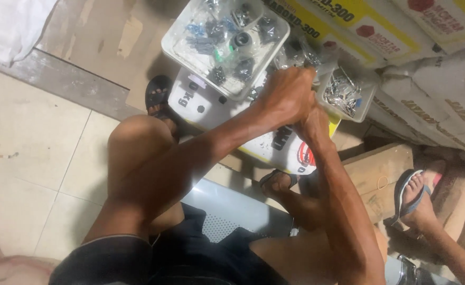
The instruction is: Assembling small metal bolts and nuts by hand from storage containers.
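Head view: left hand (288,95) and right hand (312,124) are clenching together over something hidden; fumbling risks dropping it among the hardware trays (190,50)

White bucket lid (227,113) bearing a clear tray of small hardware (224,45) and a smaller tub of metal bits (346,92)

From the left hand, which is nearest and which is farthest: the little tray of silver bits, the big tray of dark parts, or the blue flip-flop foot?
From the left hand:
1. Little tray of silver bits, just beside it, to the right.
2. Big tray of dark parts, up and left.
3. Blue flip-flop foot, far off at lower right.
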